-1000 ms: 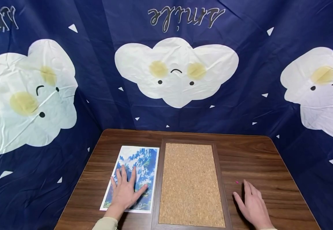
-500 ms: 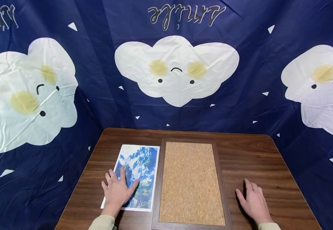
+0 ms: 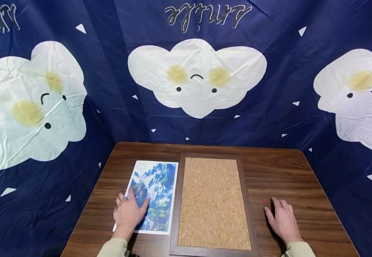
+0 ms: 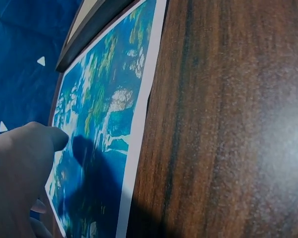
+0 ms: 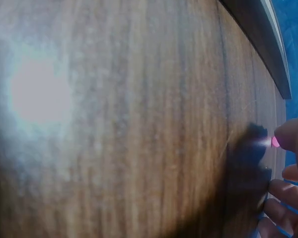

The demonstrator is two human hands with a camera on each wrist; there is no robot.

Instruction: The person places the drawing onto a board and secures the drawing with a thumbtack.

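Note:
A white-bordered print of blue misty mountains (image 3: 160,192) lies on the table, left of a framed cork board (image 3: 214,203). My left hand (image 3: 128,214) is over the print's left edge, thumb and index finger apart, part of the picture covered. In the left wrist view the thumb (image 4: 42,136) is above the print, casting a shadow; most other fingers are hidden. My right hand (image 3: 283,221) rests right of the board with fingers loosely bent. Close to its fingertips is a tiny bright pink object (image 3: 264,200), too small to identify. Nothing shows in the right hand's grasp.
The dark wood-grain table (image 3: 279,167) has rounded far corners. Blue cloth (image 3: 108,117) printed with white clouds hangs behind and at both sides. The board's raised brown frame (image 3: 244,192) stands between the two hands.
My left hand has slid leftward from the middle of the print to its left edge, its spread fingers drawing closer together. The right hand has barely moved.

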